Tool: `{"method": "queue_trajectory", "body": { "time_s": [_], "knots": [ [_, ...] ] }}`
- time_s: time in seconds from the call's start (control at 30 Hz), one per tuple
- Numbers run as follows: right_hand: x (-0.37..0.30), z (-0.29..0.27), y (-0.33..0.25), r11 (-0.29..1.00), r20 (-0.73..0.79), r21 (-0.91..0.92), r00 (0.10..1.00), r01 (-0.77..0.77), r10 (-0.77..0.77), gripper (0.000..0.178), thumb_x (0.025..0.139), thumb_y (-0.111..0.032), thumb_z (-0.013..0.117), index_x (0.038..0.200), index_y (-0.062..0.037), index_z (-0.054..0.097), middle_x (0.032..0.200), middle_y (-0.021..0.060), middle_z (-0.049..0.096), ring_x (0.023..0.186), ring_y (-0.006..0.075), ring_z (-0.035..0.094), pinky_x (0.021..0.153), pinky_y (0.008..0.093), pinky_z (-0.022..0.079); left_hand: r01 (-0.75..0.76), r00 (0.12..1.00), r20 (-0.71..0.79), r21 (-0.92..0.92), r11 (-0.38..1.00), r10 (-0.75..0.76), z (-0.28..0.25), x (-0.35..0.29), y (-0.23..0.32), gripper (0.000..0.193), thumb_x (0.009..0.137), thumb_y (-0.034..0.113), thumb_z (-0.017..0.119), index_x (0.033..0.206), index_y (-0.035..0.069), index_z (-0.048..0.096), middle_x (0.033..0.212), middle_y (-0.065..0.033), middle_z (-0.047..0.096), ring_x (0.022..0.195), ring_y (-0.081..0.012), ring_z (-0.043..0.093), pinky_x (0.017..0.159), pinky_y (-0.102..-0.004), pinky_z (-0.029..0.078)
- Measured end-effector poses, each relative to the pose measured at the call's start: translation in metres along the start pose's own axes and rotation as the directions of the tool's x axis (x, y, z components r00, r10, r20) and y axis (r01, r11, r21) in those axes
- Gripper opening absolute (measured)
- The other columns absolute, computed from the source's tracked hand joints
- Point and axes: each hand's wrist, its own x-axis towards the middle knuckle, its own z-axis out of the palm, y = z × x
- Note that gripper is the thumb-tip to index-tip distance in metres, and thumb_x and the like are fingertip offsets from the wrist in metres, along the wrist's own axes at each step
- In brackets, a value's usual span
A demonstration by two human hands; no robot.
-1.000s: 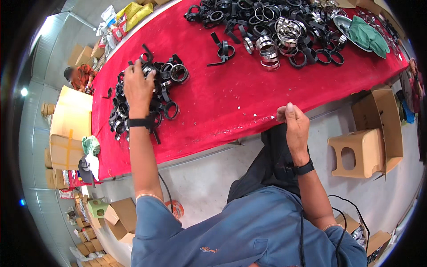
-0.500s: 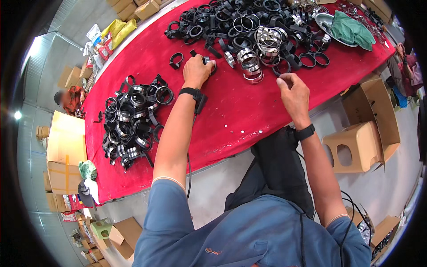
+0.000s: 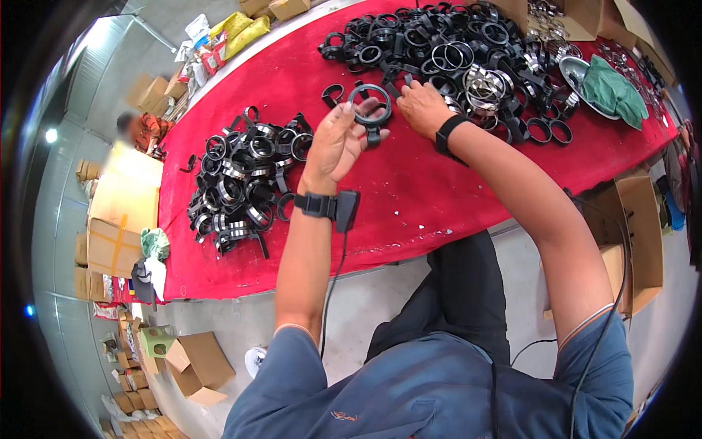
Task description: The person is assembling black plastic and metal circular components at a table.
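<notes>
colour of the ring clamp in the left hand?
Black. The ring clamp held up in the left hand shows best in the head view, against the red cloth.

Black ring clamp (image 3: 371, 110) now lifted off table

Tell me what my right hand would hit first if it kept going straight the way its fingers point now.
Probably the big pile of black ring clamps on the red table. The right hand points up-left at its near edge; depth is unclear, but nothing else shows between.
</notes>
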Motion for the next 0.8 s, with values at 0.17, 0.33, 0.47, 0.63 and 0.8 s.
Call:
{"method": "queue_trajectory", "body": {
  "time_s": [0.17,0.33,0.47,0.63,0.8],
  "knots": [
    [0.01,0.013,-0.006,0.992,0.223,-0.124,0.975,0.034,-0.005,0.021,0.099,-0.022,0.069,0.109,-0.0142,0.086,0.116,0.0079,0.077,0.117,0.0258,0.069,0.09,0.0422,0.053,-0.021,0.993,0.104,-0.24,0.971,0.047,0.011,-0.044,-0.001,0.03,0.116,0.03,0.055,0.129,0.007,0.069,0.155,-0.0238,0.059,0.146,-0.0398,0.057,0.111,-0.0678,0.055],
    [-0.002,-0.012,-0.018,0.989,-0.05,-0.136,0.997,0.054,-0.061,0.017,0.095,-0.02,0.071,0.108,-0.0125,0.078,0.111,0.0087,0.075,0.114,0.0295,0.069,0.089,0.0446,0.054,-0.048,0.993,0.088,-0.298,0.953,0.078,0.024,-0.084,0.002,0.031,0.116,0.025,0.055,0.137,0.005,0.065,0.162,-0.0224,0.052,0.149,-0.0407,0.053,0.113,-0.0674,0.054],
    [-0.055,-0.091,-0.041,0.642,0.046,0.728,0.951,-0.242,0.306,0.037,0.101,-0.026,0.074,0.132,-0.0057,0.069,0.122,0.0162,0.075,0.114,0.032,0.071,0.092,0.0446,0.057,-0.114,0.991,0.042,-0.275,0.955,0.13,0.026,-0.122,0.009,0.037,0.113,0.021,0.058,0.146,0.003,0.059,0.163,-0.0229,0.051,0.15,-0.0418,0.052,0.112,-0.0653,0.055],
    [-0.149,-0.087,-0.06,-0.864,0.329,0.463,0.943,-0.198,-0.04,0.063,0.112,-0.041,0.06,0.16,-0.0011,0.048,0.136,0.0186,0.07,0.119,0.0271,0.069,0.099,0.0395,0.056,-0.134,0.99,-0.07,-0.229,0.964,0.12,0.013,-0.163,-0.006,0.047,0.111,0.022,0.061,0.153,0.004,0.05,0.163,-0.0251,0.049,0.153,-0.0424,0.048,0.11,-0.0627,0.057],
    [-0.201,-0.097,-0.099,-0.984,0.211,0.071,0.967,-0.161,-0.143,0.071,0.112,-0.048,0.056,0.166,-0.0057,0.04,0.143,0.0226,0.064,0.125,0.0327,0.066,0.101,0.0432,0.056,-0.073,0.996,-0.063,-0.212,0.975,0.061,0.034,-0.184,-0.024,0.063,0.111,0.025,0.063,0.164,0.004,0.036,0.166,-0.0246,0.045,0.158,-0.0399,0.042,0.109,-0.0603,0.059]
  ]
}}
